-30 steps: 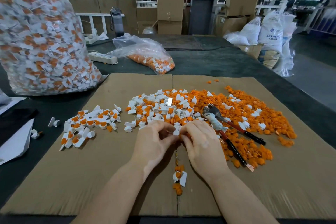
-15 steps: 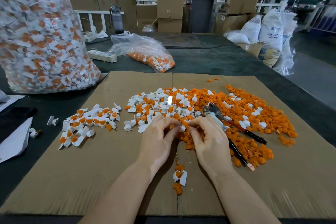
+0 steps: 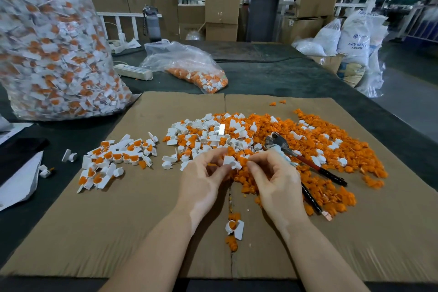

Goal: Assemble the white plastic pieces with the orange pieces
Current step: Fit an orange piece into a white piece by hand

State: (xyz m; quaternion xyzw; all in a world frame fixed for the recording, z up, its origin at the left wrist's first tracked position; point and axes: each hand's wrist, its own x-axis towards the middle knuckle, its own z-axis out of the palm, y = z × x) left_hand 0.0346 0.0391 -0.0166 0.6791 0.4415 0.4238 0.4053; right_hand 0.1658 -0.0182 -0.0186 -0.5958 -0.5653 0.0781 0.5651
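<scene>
Near edge: a joined white-and-orange piece [image 3: 234, 229] lies on the cardboard sheet [image 3: 142, 220] between the two forearms, with orange bits just beside it.
Left hand [image 3: 203, 180]: fingers curled, pinching a white piece [image 3: 230, 161] from the left.
Right hand [image 3: 276, 180]: fingers curled toward the same white piece; an orange piece [image 3: 243, 161] sits at its fingertips, touching the white one.
Behind the hands: a mixed heap of loose white pieces [image 3: 203, 135], running right into a wide spread of orange pieces [image 3: 331, 149].
Right of the hands: pliers [image 3: 305, 161] with dark handles lie across the orange spread.
Left of the hands: a small pile of finished pieces [image 3: 113, 159] on the cardboard, well apart from the heap.
Far left: a big clear sack [image 3: 52, 42] full of white-and-orange pieces stands on the dark tabletop [image 3: 272, 78].
Far middle: a smaller clear bag [image 3: 189, 66] of pieces, with a white power strip [image 3: 132, 71] just left of it.
</scene>
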